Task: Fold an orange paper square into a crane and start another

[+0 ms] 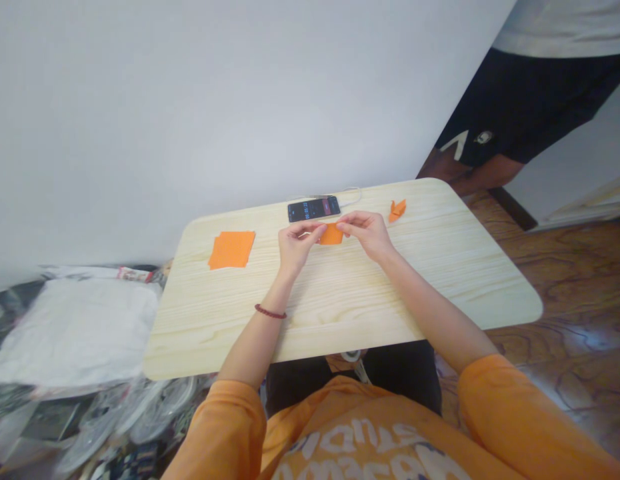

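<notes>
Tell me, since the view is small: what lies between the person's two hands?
In the head view, a small piece of orange paper lies between the left hand and the right hand, held by both at its sides.

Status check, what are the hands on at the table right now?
Left hand and right hand pinching small orange paper mid-table. Phone just beyond it. Orange paper square off left, folded orange piece off right.
</notes>
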Demonstrator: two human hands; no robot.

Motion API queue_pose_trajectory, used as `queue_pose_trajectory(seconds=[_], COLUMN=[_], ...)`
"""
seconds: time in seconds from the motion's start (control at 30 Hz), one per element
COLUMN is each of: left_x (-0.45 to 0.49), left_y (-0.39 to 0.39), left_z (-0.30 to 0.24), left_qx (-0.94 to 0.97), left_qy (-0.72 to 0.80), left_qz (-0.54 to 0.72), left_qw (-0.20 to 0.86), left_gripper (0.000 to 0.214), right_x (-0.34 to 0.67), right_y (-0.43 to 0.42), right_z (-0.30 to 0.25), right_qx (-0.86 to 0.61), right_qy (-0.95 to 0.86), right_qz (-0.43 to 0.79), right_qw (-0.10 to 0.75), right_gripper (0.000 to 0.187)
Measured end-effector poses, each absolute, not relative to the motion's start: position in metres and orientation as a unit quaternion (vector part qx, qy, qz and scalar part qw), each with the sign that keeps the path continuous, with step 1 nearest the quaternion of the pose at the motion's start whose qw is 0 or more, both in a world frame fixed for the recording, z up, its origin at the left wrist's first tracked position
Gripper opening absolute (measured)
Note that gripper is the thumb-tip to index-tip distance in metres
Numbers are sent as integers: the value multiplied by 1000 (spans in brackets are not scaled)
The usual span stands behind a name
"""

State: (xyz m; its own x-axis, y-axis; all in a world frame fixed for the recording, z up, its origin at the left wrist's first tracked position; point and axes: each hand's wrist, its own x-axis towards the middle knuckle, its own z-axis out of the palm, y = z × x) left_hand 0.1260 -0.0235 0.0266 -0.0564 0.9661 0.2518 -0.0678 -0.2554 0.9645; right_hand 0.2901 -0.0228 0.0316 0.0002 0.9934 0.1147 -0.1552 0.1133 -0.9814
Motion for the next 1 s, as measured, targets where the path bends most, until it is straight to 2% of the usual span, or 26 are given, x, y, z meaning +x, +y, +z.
queue_pose_trajectory(seconds=[0.27, 1.0], left_x=[126, 130], left_y=[-24, -24], left_z=[27, 24], left_qx=[533, 502], left_qy=[419, 423], left_qz=[591, 603], left_qw=[437, 453], left_gripper=[21, 22], right_x=[290, 289], right_y=[-22, -21], right_z=[31, 29], right_qx=[-412, -421], right_qy=[-488, -493], right_qz=[517, 515], right_qw=[570, 561], right_gripper=[22, 28])
